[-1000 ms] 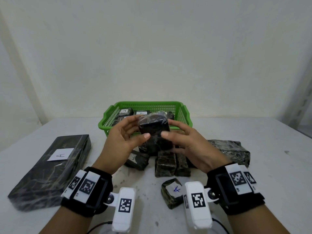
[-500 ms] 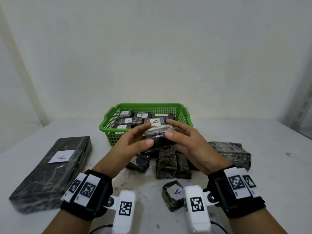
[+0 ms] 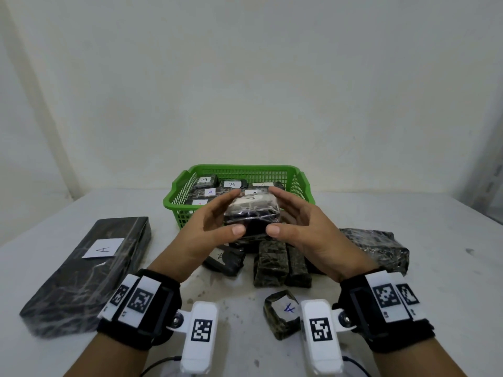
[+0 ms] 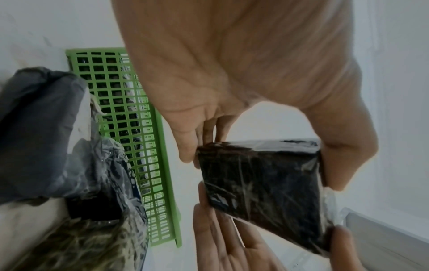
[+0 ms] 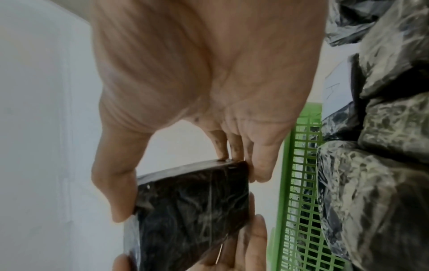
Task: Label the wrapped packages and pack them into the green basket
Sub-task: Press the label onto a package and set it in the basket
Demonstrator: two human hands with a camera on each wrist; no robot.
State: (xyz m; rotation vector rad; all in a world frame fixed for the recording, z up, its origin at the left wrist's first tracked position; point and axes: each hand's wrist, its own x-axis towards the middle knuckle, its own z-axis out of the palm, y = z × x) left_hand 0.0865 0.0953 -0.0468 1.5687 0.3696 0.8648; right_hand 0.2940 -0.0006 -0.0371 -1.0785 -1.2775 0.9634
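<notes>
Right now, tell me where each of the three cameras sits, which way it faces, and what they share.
Head: worn on the head, facing forward and down at the table and green basket; both forearms, left hand and right hand show.
Left wrist: looks along the left palm at the held package.
Right wrist: looks along the right palm at that package.
Shared: all three show the held package and green basket.

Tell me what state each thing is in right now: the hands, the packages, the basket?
Left hand: grips the held package.
Right hand: grips the same package.
Held package: wrapped, labelled on top, lifted in front of the basket.
Green basket: upright, partly filled with labelled packages.
Long package: flat on the table, labelled A.
Small package: on the table, labelled.
</notes>
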